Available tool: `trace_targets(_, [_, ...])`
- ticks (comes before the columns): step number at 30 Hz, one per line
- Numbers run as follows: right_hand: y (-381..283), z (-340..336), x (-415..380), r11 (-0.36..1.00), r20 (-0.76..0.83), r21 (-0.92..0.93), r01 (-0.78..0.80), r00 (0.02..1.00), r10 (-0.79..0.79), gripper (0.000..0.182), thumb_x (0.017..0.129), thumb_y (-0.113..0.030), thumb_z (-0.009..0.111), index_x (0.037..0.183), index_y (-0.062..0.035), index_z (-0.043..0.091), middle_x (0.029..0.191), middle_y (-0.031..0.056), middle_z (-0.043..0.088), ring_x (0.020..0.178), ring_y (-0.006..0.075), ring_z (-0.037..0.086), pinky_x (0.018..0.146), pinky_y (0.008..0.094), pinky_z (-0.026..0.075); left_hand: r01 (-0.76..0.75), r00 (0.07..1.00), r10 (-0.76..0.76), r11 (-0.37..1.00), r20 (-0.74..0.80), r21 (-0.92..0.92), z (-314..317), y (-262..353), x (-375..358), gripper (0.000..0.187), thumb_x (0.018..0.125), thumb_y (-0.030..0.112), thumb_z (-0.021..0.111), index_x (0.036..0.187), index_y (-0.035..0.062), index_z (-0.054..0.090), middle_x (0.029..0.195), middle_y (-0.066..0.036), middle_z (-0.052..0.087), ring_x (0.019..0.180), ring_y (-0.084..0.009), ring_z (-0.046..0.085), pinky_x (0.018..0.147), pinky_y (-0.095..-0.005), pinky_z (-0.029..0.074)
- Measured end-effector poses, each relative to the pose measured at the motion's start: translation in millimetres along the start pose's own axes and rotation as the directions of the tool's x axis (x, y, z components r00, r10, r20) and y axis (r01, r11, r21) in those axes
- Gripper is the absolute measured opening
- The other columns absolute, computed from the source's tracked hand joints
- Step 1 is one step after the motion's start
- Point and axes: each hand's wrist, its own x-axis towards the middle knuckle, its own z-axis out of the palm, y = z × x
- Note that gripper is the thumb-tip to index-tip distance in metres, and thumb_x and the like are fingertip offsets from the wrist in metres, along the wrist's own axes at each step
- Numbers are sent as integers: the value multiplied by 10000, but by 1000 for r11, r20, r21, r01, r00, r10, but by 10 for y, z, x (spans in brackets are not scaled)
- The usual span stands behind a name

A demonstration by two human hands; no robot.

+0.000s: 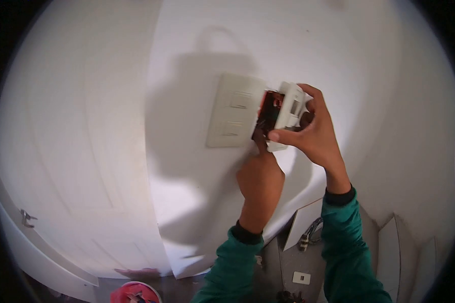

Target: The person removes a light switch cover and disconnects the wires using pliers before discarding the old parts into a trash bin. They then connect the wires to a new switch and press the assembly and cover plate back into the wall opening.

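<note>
On the white wall is a double switch plate (235,111) with two switches. Just right of it, an open wall box (270,108) shows a dark, reddish inside. My right hand (316,131) grips a white switch frame (289,108) by its top and bottom edges, tilted out from the box. My left hand (261,177) reaches up from below, one finger extended into the gap between frame and box. Whether that finger touches a wire is hidden in the dark opening.
A white door (81,131) with a metal handle (28,218) stands at the left. Below are a bucket with red cloth (136,292), a small white cover plate (301,278), a coiled cable (311,236) and leaning panels (389,252).
</note>
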Motion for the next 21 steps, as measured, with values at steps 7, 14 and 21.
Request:
trace_targets(7, [-141,64,18,998,-5,-31,-52,999,52,972,573,-199,920,1295,27,310,1078,187,545,974,239,605,811,343,550,12,988,24,973,151,-232,-94,45,-55,789,727,63,622,1394,-102,236,688,-183,642,643,-372,646,590,-472,512])
trace_targets(14, [-74,47,20,1000,27,18,-6,1000,6,984,580,-208,919,1314,12,301,1046,161,569,952,225,619,811,334,553,-230,935,196,969,-295,-87,98,-115,17,647,759,84,624,1354,-48,406,612,-93,580,530,-235,610,478,-345,488])
trace_targets(21, [-24,62,-79,996,0,-90,9,1000,-9,1107,552,-297,920,1404,-17,272,1079,142,554,994,242,605,846,358,543,-767,606,538,591,-586,-250,298,-950,-431,422,770,0,591,1191,20,602,570,-13,480,478,-140,512,435,-266,424])
